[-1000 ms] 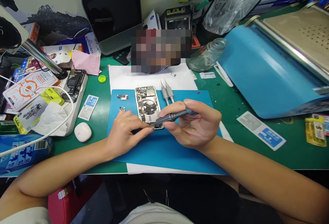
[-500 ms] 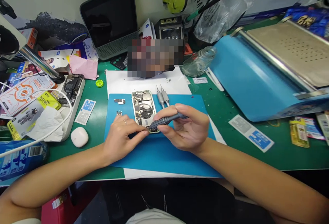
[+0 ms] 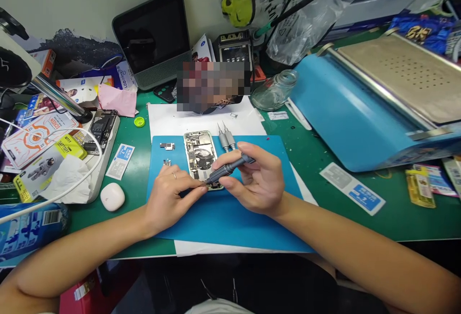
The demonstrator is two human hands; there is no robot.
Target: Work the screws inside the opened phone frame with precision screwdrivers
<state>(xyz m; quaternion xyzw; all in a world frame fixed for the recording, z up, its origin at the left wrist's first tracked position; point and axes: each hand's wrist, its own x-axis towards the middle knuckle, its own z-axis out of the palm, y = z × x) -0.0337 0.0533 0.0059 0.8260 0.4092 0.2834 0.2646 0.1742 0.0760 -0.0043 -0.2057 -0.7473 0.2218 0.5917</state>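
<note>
An opened phone [image 3: 203, 156] with its inner parts bare lies on the blue mat [image 3: 223, 223]. My right hand [image 3: 257, 179] is closed around a dark grey screwdriver [image 3: 227, 169], which slants down to the phone's lower end. Close to the screwdriver's tip, my left hand [image 3: 171, 199] has its thumb and forefinger pinched together at the phone's lower left corner. What they grip is too small to make out. Two grey screwdrivers [image 3: 226, 138] lie beside the phone's upper right. Left of it sit a small metal phone part [image 3: 167, 146] and another small part [image 3: 167, 162], partly behind my left hand.
White paper [image 3: 162, 119] lies under the mat. A blue machine with a perforated plate [image 3: 334, 117] stands at right, a glass jar [image 3: 275, 90] near it. A dark screen [image 3: 153, 35] stands behind. Left are a white earbud case [image 3: 112, 197], boxes and a white cable [image 3: 95, 160].
The whole view has shifted slightly. Both hands keep nearly the same pose, with the screwdriver still at the phone's lower end.
</note>
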